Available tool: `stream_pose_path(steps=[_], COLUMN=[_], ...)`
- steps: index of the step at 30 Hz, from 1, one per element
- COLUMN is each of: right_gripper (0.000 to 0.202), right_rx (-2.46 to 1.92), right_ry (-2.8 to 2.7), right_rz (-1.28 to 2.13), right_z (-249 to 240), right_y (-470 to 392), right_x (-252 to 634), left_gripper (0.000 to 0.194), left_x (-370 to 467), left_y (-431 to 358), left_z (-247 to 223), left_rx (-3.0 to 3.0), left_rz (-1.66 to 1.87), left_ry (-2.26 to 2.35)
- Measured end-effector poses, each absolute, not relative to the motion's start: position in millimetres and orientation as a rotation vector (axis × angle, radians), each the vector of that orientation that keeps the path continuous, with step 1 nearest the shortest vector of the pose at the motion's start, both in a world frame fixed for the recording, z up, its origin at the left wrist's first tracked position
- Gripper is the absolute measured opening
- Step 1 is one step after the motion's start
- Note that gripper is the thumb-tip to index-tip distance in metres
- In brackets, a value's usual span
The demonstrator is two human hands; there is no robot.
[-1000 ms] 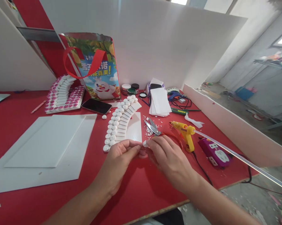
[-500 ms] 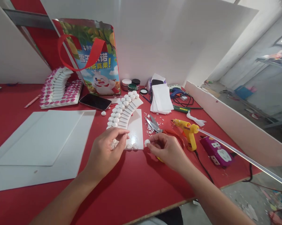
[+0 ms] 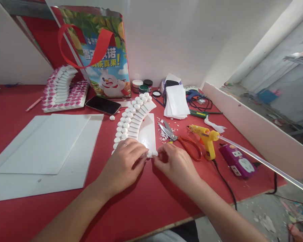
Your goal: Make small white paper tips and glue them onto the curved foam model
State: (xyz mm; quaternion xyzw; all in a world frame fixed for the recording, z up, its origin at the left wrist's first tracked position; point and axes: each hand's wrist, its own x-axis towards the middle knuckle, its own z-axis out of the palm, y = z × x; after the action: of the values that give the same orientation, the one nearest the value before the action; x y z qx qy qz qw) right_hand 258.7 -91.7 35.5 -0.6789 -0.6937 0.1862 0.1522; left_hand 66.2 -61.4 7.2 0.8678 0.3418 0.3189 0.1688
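Note:
My right hand [image 3: 175, 161] pinches a small white round piece [image 3: 155, 153] at the near right corner of a white board [image 3: 149, 129]. My left hand [image 3: 127, 161] is beside it, its fingertips closed together at the board's near edge; what they hold, if anything, is hidden. On the board stands a curved white form [image 3: 135, 126] with ridges, its outer side lined with white round pieces. My left hand covers the form's near end. One loose white piece [image 3: 112, 118] lies left of the form.
Scissors [image 3: 190, 144], a yellow glue gun [image 3: 206, 137] and a purple box [image 3: 238, 161] lie to the right. White sheets [image 3: 47, 144] lie left. Behind are a phone [image 3: 103, 105], a bag [image 3: 107, 67], a pink-and-white form [image 3: 59, 94], paint jars [image 3: 143, 88] and white papers [image 3: 177, 102].
My left hand has moved right along the board's near edge. My right hand has brought the white piece against the board's corner. The camera view has shifted slightly.

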Motion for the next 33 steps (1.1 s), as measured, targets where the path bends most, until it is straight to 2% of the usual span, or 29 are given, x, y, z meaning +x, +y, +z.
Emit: stream_pose_path(steps=[13, 16, 22, 33], right_gripper=[0.021, 0.018, 0.033, 0.027], right_rx=[-2.028, -1.864, -1.552, -1.561], right_ry=[-2.143, -2.187, -2.276, -2.273], right_rz=[0.46, 0.478, 0.574, 0.627], right_z=[41, 43, 38, 28], right_y=[-97, -98, -90, -85], right_x=[263, 274, 282, 281], left_gripper=[0.016, 0.016, 0.018, 0.014], left_x=[67, 67, 67, 70], left_y=[-60, -60, -60, -60], left_z=[3, 3, 4, 3], left_rx=[2.506, 2.519, 2.543, 2.585], left_rz=[0.876, 0.878, 0.877, 0.917], left_ry=[0.961, 0.956, 0.955, 0.939])
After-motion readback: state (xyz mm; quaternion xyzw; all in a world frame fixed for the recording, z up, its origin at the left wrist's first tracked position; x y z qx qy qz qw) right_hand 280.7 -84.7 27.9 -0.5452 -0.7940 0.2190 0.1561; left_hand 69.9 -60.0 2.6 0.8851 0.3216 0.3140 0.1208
